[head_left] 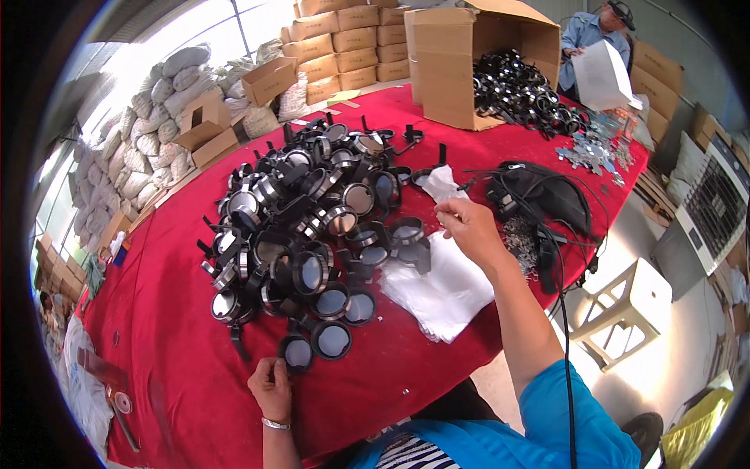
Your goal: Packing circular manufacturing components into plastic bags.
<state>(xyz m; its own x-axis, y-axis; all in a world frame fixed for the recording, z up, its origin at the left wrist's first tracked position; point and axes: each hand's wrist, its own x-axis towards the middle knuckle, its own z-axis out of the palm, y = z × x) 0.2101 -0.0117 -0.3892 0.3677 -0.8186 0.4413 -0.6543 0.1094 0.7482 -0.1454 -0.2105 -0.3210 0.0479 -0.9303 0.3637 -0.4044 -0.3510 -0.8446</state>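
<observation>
White bags lay bodyward of the right hand, left hand farther; whether either curled grip held anything was unclear.

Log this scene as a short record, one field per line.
Left hand: left hand over the red cloth, fingers curled, beside a round black-rimmed piece; contact unclear
Right hand: right hand by the thin white sheets, fingers bent; grip unclear
Centre: heap of similar round pieces
Far side: open cardboard box, dark parts spilling out
Background: another person with a large white object
</observation>
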